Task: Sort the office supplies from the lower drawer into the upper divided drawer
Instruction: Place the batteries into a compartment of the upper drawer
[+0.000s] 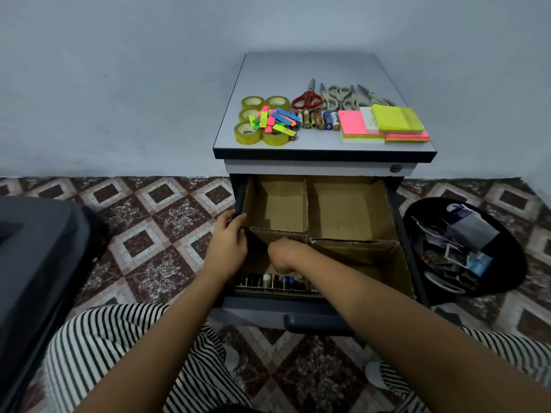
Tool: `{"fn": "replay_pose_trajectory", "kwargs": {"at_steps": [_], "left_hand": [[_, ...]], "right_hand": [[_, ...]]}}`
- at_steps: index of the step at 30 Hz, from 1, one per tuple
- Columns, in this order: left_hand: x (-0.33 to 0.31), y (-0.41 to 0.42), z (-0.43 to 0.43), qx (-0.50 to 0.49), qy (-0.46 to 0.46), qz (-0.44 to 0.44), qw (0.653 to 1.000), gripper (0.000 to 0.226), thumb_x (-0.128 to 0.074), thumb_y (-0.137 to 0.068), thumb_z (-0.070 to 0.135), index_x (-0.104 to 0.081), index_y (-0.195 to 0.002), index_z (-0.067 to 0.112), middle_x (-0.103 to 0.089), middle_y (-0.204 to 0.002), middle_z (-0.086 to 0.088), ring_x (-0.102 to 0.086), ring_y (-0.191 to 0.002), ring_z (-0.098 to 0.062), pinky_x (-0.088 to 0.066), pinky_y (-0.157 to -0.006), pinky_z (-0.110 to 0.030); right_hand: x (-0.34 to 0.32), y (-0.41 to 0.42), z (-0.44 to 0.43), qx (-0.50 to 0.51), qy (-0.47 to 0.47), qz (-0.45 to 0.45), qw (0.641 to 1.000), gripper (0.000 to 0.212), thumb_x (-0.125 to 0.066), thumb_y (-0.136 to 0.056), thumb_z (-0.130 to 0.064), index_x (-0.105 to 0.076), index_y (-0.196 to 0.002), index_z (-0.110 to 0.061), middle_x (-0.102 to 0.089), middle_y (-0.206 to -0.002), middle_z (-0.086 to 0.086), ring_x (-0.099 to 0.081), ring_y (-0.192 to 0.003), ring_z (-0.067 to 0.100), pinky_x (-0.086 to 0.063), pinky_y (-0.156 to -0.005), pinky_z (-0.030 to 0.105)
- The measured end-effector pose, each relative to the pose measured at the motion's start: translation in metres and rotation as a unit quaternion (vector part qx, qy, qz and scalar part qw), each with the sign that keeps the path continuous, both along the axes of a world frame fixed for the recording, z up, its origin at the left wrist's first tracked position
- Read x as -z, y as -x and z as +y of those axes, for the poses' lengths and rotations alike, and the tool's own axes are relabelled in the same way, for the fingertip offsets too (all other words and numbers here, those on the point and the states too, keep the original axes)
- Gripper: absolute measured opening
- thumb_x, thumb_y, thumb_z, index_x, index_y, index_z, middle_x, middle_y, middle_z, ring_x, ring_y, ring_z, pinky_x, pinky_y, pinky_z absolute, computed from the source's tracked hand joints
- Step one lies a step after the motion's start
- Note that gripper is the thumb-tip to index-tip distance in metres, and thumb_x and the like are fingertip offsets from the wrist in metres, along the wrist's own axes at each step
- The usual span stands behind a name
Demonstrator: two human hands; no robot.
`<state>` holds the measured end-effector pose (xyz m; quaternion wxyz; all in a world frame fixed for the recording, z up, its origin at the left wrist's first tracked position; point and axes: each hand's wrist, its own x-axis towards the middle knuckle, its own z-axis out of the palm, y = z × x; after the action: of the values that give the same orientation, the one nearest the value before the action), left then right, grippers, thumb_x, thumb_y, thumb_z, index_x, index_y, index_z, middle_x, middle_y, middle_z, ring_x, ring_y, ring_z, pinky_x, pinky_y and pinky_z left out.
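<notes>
The right grip (286, 254) is knuckles-up inside the near-left compartment of the upper drawer (348, 210). Its fingers curl down onto a row of batteries (272, 281) that lies along the near cardboard wall. The fingertips are hidden under the hand, so I cannot tell whether it pinches a battery or only nudges one. The left grip (228, 242) holds the left wall of the cardboard divider (307, 204) with fingers hooked over its edge, which steadies the insert. The other 3 compartments show bare cardboard.

The step in hand looks like laying batteries into their compartment. To do it well, set each cell flat, parallel to its neighbours and tight against the row, so none rolls or ends up crosswise. The left grip should brace the flimsy wall so it does not bow inward.

More batteries, the spare batteries (317, 119), wait on the counter (313, 67) at the far side. They lie between the tape rolls (249, 132) topped with bright sticky flags (275, 119) on the left and the sticky notes (387, 125) on the right. The scissors (307, 98) are just beyond them. Judging by that, most of the sort remains. A black bin (507, 281) sits on the floor to the right.
</notes>
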<state>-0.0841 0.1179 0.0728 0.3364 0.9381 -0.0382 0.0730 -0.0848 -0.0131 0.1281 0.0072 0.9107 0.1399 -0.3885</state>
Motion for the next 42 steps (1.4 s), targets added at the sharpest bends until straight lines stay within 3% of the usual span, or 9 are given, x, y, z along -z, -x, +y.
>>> {"fn": "replay_pose_trajectory", "kwargs": {"at_steps": [2,7,21,24,26,29,33,36,42], "left_hand": [[0.000,0.000,0.000,0.001,-0.003,0.000,1.000,0.042,-0.045,-0.095,0.004,-0.046,-0.136,0.004,-0.033,-0.146,-0.013,-0.035,-0.133,-0.024,-0.027,-0.102,-0.017],[0.000,0.000,0.000,0.004,-0.009,-0.003,1.000,0.042,-0.045,-0.095,0.003,-0.046,-0.137,0.004,-0.033,-0.146,-0.014,-0.035,-0.134,-0.025,-0.028,-0.105,-0.021],[0.000,0.000,0.001,0.005,-0.011,0.000,1.000,0.042,-0.045,-0.095,0.005,-0.046,-0.137,0.005,-0.032,-0.146,-0.012,-0.035,-0.134,-0.024,-0.029,-0.105,-0.021],[0.000,0.000,0.001,0.007,-0.010,0.002,1.000,0.042,-0.045,-0.095,0.004,-0.046,-0.137,0.004,-0.032,-0.146,-0.013,-0.036,-0.133,-0.025,-0.030,-0.105,-0.023],[0.000,0.000,0.001,0.008,-0.009,0.003,1.000,0.042,-0.045,-0.095,0.004,-0.047,-0.136,0.004,-0.032,-0.146,-0.014,-0.036,-0.133,-0.026,-0.030,-0.105,-0.023],[0.000,0.000,0.001,0.009,-0.015,0.003,1.000,0.042,-0.045,-0.095,0.003,-0.046,-0.136,0.004,-0.032,-0.146,-0.015,-0.035,-0.134,-0.026,-0.030,-0.105,-0.023],[0.000,0.000,0.002,0.007,-0.019,0.005,1.000,0.042,-0.045,-0.095,0.004,-0.046,-0.137,0.005,-0.032,-0.147,-0.014,-0.034,-0.135,-0.026,-0.031,-0.107,-0.025],[0.001,0.000,0.002,0.007,-0.019,0.008,1.000,0.043,-0.045,-0.095,0.005,-0.045,-0.138,0.005,-0.031,-0.147,-0.013,-0.034,-0.135,-0.025,-0.030,-0.107,-0.024],[0.000,0.002,0.001,0.005,-0.020,0.015,1.000,0.043,-0.046,-0.096,0.010,-0.044,-0.139,0.008,-0.030,-0.149,-0.010,-0.033,-0.136,-0.023,-0.033,-0.110,-0.029]], "right_hand": [[-0.001,0.001,0.001,0.002,0.005,-0.001,1.000,0.047,-0.045,-0.094,0.003,-0.033,-0.139,0.007,-0.056,-0.094,0.017,-0.041,-0.055,0.016,-0.040,-0.044,0.026],[0.000,-0.001,0.001,-0.012,0.021,0.010,1.000,0.044,-0.044,-0.095,0.002,-0.034,-0.137,0.009,-0.052,-0.128,0.022,-0.042,-0.055,0.015,-0.038,-0.033,0.017],[0.020,-0.007,0.006,0.109,0.006,0.053,0.993,0.051,-0.045,-0.094,0.001,-0.027,-0.141,0.006,-0.054,-0.124,0.025,-0.053,-0.064,0.023,-0.051,-0.063,0.030],[0.017,-0.006,0.005,0.100,-0.007,0.054,0.993,0.047,-0.043,-0.096,0.000,-0.029,-0.140,0.006,-0.053,-0.127,0.024,-0.061,-0.077,0.025,-0.047,-0.057,0.029],[0.014,-0.005,0.005,0.094,-0.014,0.053,0.994,0.046,-0.042,-0.096,0.000,-0.031,-0.140,0.005,-0.050,-0.131,0.021,-0.061,-0.087,0.025,-0.051,-0.068,0.031],[0.009,-0.005,0.004,0.101,-0.023,0.067,0.992,0.045,-0.042,-0.097,-0.001,-0.032,-0.140,0.005,-0.051,-0.131,0.021,-0.055,-0.076,0.022,-0.046,-0.095,0.034],[0.008,-0.005,0.004,0.098,-0.028,0.068,0.993,0.042,-0.044,-0.097,-0.003,-0.035,-0.137,0.006,-0.054,-0.125,0.023,-0.062,-0.086,0.027,-0.051,-0.071,0.035],[0.008,-0.006,0.002,0.119,-0.036,0.072,0.990,0.047,-0.042,-0.096,-0.002,-0.027,-0.140,0.008,-0.058,-0.120,0.027,-0.066,-0.097,0.030,-0.053,-0.080,0.037],[-0.017,-0.012,-0.028,0.188,-0.164,0.016,0.968,0.027,-0.046,-0.097,-0.014,-0.051,-0.120,0.001,-0.067,-0.107,0.021,-0.068,-0.071,0.021,-0.055,-0.064,0.025]]}}
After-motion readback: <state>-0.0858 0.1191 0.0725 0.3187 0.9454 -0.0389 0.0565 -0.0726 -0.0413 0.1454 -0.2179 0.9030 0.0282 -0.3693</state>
